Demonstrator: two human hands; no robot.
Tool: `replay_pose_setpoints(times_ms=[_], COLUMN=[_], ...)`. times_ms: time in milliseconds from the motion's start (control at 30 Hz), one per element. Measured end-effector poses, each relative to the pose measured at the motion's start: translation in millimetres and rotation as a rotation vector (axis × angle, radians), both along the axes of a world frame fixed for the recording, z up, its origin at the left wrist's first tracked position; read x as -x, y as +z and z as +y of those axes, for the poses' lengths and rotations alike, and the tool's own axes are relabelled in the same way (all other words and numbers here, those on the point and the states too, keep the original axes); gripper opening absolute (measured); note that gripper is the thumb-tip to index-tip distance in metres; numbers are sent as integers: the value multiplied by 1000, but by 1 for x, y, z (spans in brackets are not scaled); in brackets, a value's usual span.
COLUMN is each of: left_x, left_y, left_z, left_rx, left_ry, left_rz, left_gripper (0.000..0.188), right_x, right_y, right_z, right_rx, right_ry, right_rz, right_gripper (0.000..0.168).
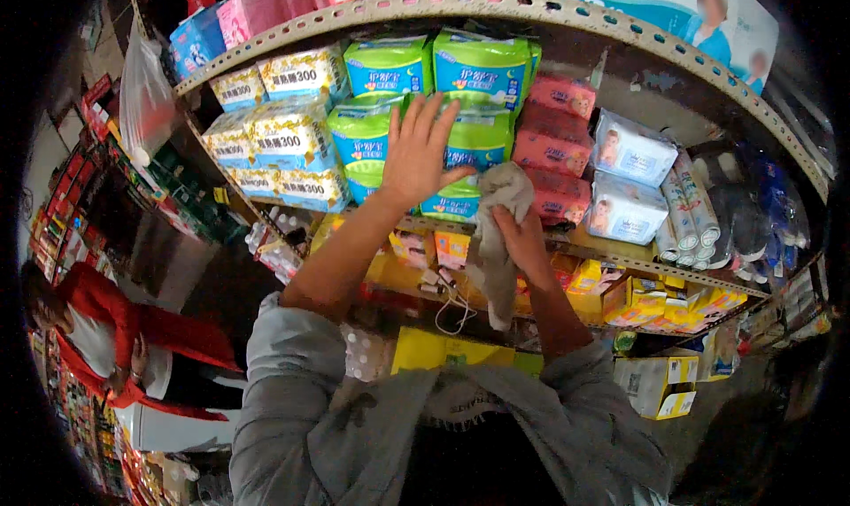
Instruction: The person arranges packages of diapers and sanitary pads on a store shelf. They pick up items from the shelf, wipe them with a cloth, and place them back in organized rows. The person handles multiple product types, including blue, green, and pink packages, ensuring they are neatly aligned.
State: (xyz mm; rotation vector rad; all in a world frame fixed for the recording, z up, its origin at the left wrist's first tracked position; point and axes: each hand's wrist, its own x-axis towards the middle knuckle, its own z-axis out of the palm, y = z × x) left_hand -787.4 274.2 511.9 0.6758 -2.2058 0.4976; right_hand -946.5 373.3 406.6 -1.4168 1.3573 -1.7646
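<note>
My left hand point(418, 154) lies spread against the green and blue packs of sanitary pads point(475, 71), which stand stacked on a metal shelf. Its fingers are apart and hold nothing. To its right, my right hand point(521, 237) grips a crumpled grey cloth point(495, 240) that hangs down past the shelf's front edge. The top of the cloth is near the lower green packs and the red packs point(554, 144). White and gold packs point(289, 141) are stacked left of the green ones.
Light blue packs point(627, 207) and rolls point(690, 207) stand at the shelf's right. The perforated upper shelf edge point(491, 0) curves above my hands. Yellow boxes point(664, 303) fill the shelf below, where a white cord point(455, 313) hangs. A person in red point(119, 327) is at the left.
</note>
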Motion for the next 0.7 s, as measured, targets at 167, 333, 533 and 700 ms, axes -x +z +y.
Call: replay_pose_setpoints(times_ms=[167,333,533,700], left_x=[5,24,46,46], left_y=[13,54,74,84], left_z=[-13,-46,-78,-85], left_rx=[-186,-266,-83,-602], left_ry=[-115,-240,-60,-59], left_rz=[104,535,389,360], left_gripper=[71,61,63,62], right_x=[23,44,53,52], right_y=[-11,-26,-30,-11], right_z=[30,51,71,95], right_rx=[-96,-105,-183,-107], right_ry=[-42,-119,-274,-232], right_rz=[-267,-591,-624,-639], right_gripper=[48,48,51,51])
